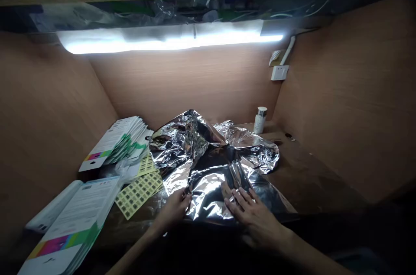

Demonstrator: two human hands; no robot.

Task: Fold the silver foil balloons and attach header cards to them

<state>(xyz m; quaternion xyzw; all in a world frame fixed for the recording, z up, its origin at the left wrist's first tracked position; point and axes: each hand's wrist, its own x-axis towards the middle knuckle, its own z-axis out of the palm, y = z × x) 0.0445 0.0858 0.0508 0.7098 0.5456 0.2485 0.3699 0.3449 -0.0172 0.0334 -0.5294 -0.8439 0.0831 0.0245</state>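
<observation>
Across the brown wooden desktop (312, 175), a crumpled silver foil sheet (195, 149) is lying under both hands, the left hand (173, 210) pinching its edge narrowly, the right hand (251, 218) spreading wide, pressing it down.

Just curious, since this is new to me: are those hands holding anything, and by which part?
The left hand seems to pinch the crumpled silver foil at a near fold; the right hand lies flat on it, not gripping.
</observation>
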